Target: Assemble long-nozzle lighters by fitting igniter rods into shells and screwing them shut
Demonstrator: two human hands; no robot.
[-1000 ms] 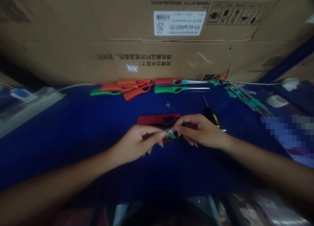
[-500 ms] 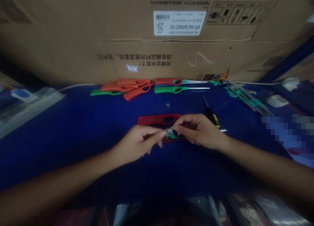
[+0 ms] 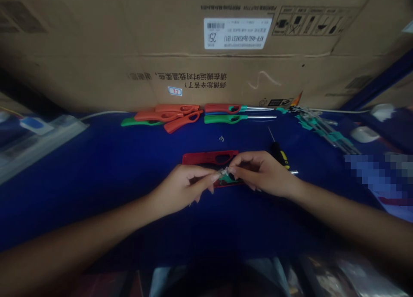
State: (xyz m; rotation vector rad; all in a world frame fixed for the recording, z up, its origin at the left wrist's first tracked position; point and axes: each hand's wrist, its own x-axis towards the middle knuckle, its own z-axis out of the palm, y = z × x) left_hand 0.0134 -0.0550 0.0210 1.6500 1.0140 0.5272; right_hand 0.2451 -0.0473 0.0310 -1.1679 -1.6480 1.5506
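Between my fingertips is a small pale, partly clear part (image 3: 222, 172), too small to make out fully. My left hand (image 3: 189, 183) pinches it from the left. From the right, my right hand (image 3: 258, 172) has its thumb and forefinger closed at the part's other end. Under the hands lies a red lighter half-shell (image 3: 226, 185) with green pieces in it, largely covered by my fingers. Just behind them rests another red half-shell (image 3: 206, 157) of a long lighter, its trigger loop to the right.
At the back lie orange lighter handles (image 3: 161, 115) and a green lighter (image 3: 222, 119) with a metal tube. Tiny metal bits (image 3: 221, 139) sit mid-table. To the right are a black-yellow screwdriver (image 3: 280, 154) and a heap of metal tubes with green parts (image 3: 325, 129). A cardboard box (image 3: 106, 43) stands behind.
Both hands stay almost in place, with the fingertips shifting slightly around the small part. The whole view has moved a little.
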